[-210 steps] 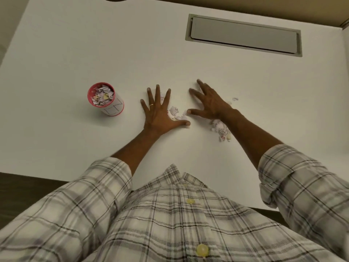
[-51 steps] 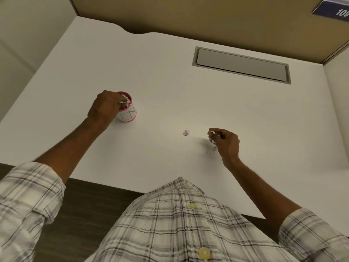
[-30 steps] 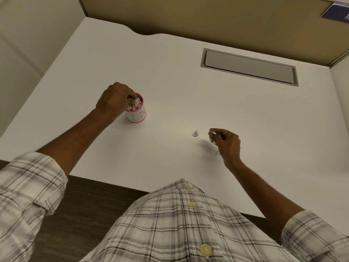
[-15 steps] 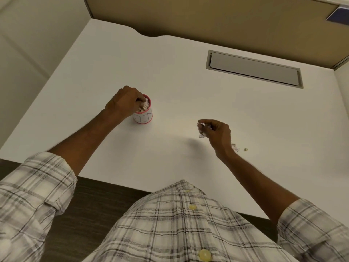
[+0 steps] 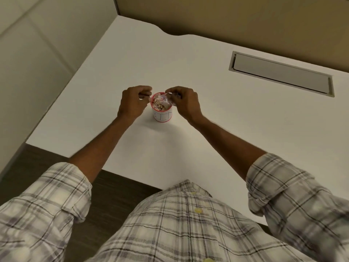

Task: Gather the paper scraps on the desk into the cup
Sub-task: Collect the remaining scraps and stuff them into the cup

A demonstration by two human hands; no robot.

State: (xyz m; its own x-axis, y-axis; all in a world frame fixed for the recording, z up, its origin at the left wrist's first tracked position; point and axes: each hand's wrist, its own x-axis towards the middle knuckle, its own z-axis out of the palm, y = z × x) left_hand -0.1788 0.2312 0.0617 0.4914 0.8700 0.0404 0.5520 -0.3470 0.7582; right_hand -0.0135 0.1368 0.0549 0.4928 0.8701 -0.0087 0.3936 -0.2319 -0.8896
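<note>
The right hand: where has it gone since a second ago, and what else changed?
The right hand carried its pinched paper scraps left from mid-desk to the rim of the cup, and the loose scrap it left behind is gone from view. The left hand stayed beside the cup, which stands upright and full.

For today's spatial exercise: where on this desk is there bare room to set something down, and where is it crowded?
Bare patches: between the cup and the desk's near edge, between the forearms; and right of the cup up to the grey hatch. Crowded: the cup's rim, with the left hand and right hand close on either side.
</note>
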